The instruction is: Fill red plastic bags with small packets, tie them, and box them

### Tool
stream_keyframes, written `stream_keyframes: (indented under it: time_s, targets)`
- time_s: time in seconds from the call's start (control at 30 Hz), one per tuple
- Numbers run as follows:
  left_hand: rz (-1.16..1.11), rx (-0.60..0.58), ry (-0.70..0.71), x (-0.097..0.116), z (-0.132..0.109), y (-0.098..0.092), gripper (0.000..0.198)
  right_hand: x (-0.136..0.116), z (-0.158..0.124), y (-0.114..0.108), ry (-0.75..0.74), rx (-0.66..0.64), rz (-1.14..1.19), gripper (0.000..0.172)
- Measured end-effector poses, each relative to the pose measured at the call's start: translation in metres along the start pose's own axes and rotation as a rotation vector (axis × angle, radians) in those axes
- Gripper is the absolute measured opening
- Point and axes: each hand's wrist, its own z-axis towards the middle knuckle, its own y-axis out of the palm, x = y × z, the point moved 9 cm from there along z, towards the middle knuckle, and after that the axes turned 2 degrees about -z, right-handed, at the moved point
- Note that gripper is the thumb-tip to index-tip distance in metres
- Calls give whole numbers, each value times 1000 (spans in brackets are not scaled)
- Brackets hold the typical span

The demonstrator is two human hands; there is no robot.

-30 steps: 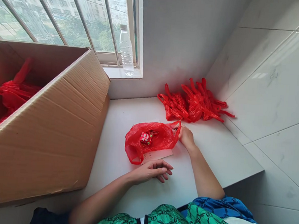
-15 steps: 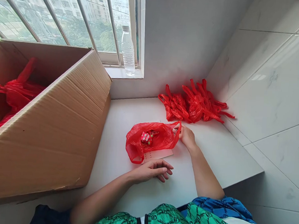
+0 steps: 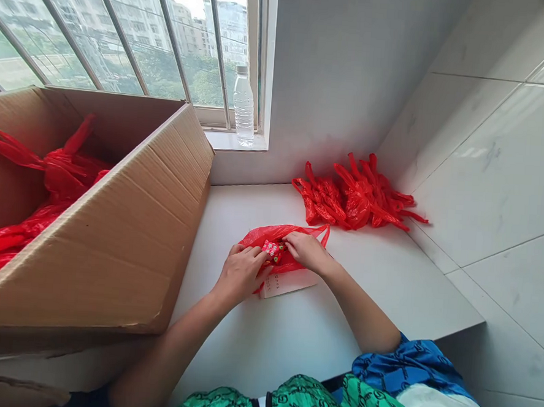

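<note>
Across the middle stretches a smooth white tabletop, with an open-topped brown cardboard box at its left, crumpled red plastic bags showing inside. Against the far wall lies a heap of bunched red plastic bags. Nearer the person, a thin, open red plastic bag lies on the tabletop, both hands over it. The left hand covers its near left edge, fingers bent and slightly apart; the right hand comes from the right, fingers bent and close together. Whether either clamps anything, I cannot tell. Partly beneath the open bag rests a flat, pale card with dark marks. Between the fingertips, a small red patterned packet sits inside the bag's mouth.
</note>
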Motion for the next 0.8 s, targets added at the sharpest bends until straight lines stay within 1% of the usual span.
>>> stream_keyframes:
  time_s: [0.03, 0.1, 0.2, 0.23, 0.33, 0.4, 0.57, 0.73, 0.8]
  targets:
    - [66, 0, -22, -7, 0, 1, 17, 4, 6, 3, 24, 6, -27, 26]
    - [124, 18, -57, -15, -1, 0, 16, 10, 14, 9, 54, 17, -67, 32]
    - [133, 66, -84, -18, -2, -4, 14, 14, 19, 14, 77, 15, -111, 36]
    - [134, 78, -88, -19, -3, -5, 13, 14, 20, 16, 83, 13, -127, 36]
    - [133, 87, -98, -20, -4, -4, 15, 15, 22, 21, 110, 12, -186, 25]
    - [101, 78, -89, -20, -3, -2, 15, 17, 24, 23, 144, 26, -201, 25]
    - [-29, 17, 1, -15, -2, 5, 15, 21, 27, 22, 162, 81, -100, 26]
    - [-85, -18, 47, -11, -1, 6, 15, 31, 17, 5, 138, 167, 53, 31]
    - [-97, -13, 46, -10, 0, 3, 14, 35, 11, -3, 126, 215, 225, 32]
